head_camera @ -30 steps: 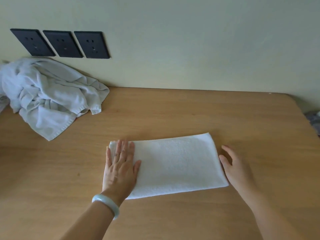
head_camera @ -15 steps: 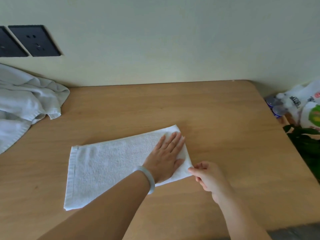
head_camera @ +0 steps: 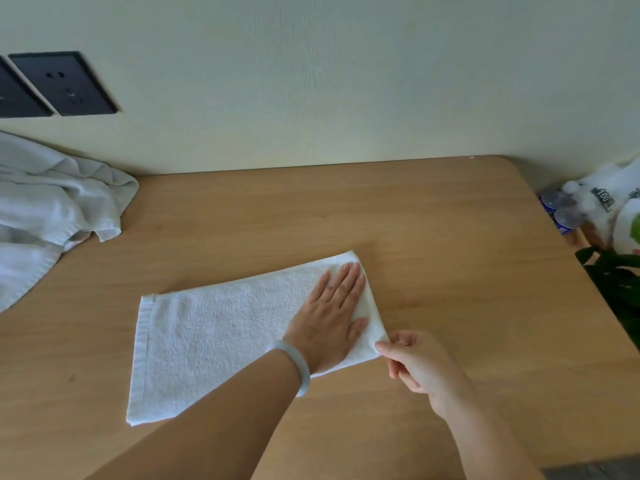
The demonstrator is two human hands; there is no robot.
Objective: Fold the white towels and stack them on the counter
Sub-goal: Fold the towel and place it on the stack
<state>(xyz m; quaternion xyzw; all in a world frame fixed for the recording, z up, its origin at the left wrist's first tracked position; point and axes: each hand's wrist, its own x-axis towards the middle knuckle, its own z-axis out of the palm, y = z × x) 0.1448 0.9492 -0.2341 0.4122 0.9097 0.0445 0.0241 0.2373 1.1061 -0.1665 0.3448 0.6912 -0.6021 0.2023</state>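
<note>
In the head view, the light brown wooden counter [head_camera: 450, 254] ran back to a plain cream wall [head_camera: 346, 81], and its right edge slanted away with a rounded far corner. The folded white terry towel [head_camera: 214, 327] lay flat near the counter's middle, its long side angled up to the right. Bare wood lay open behind the towel as far as the wall, to its right as far as the counter edge, and in front of it along the near side.

The towel was an oblong of looped pile with a flat hemmed band along its left end and a thin seam along the far edge. The left hand [head_camera: 332, 317] lay palm down on the towel's right end, fingers straight and close together, a pale green stone bangle [head_camera: 298, 362] on its wrist. The right hand [head_camera: 419, 365] pinched the towel's near right corner between thumb and forefinger, the other fingers curled under.

Well to the left of the towel, a rumpled heap of white towels [head_camera: 52, 216] sat against the wall, below 2 black wall sockets [head_camera: 65, 84]. Beyond the counter edge, right of the towel, a white plastic bag [head_camera: 609, 195] bore the print "100"; its other lettering was too small to read. Dark green plant leaves [head_camera: 620, 275] showed just below it.
</note>
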